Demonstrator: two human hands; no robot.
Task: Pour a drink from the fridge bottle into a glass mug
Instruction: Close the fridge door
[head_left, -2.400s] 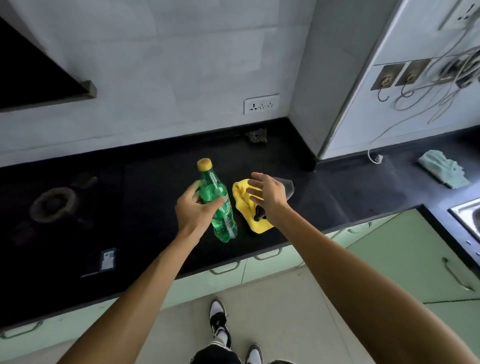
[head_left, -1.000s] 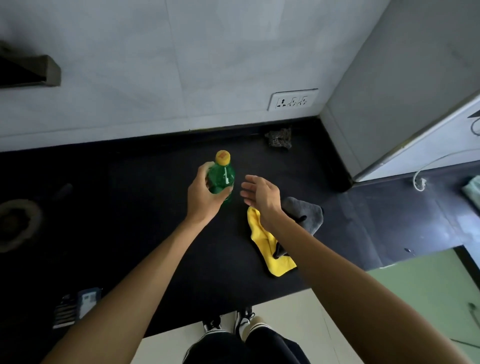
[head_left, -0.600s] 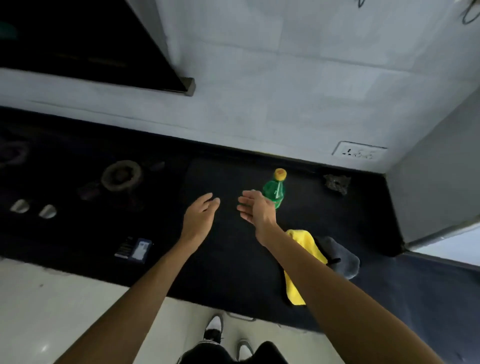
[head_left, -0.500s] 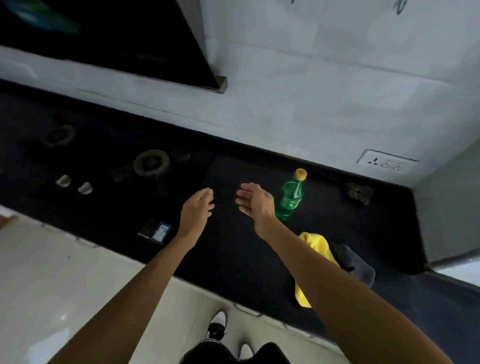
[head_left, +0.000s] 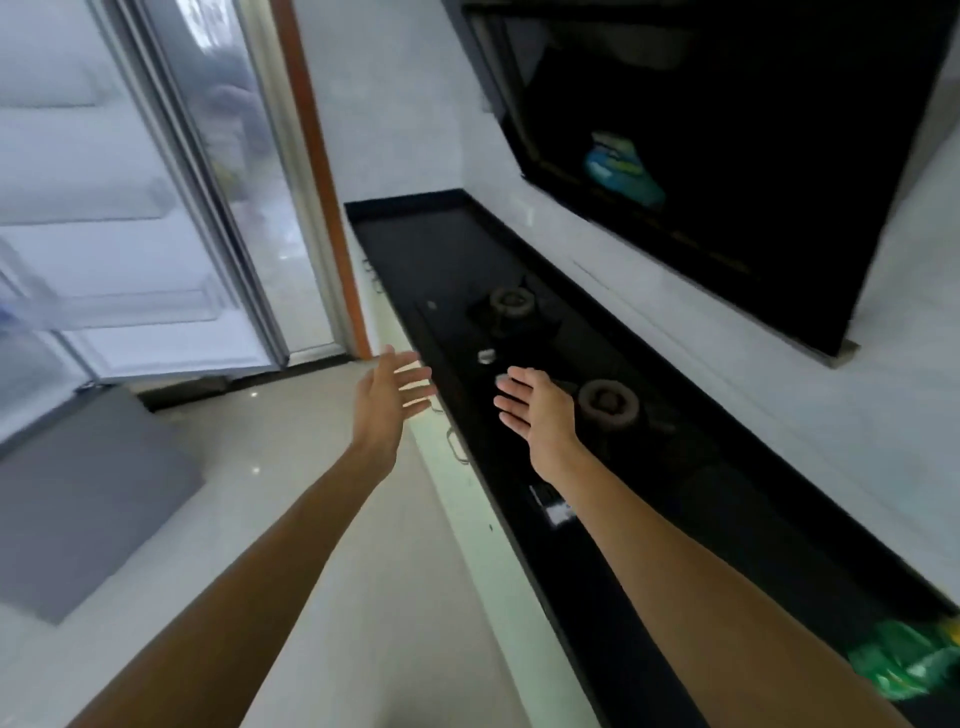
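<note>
The green bottle (head_left: 906, 667) with its yellow cap shows blurred at the bottom right corner, standing on the black counter (head_left: 447, 244). My left hand (head_left: 387, 397) hangs over the floor beside the counter edge, fingers straight and spread, holding nothing. My right hand (head_left: 535, 405) is over the stove area of the counter, fingers straight, also empty. Both hands are far from the bottle. No glass mug is in view.
Two stove burners (head_left: 608, 402) (head_left: 511, 301) sit in the counter. A dark chimney hood (head_left: 727, 135) hangs on the wall above. The open fridge door (head_left: 104, 208) stands at the left, with a grey mat (head_left: 67, 499) on the pale floor.
My left hand let go of the bottle, which stays on the counter. My view swung left towards the stove and fridge, and both empty hands moved with it.
</note>
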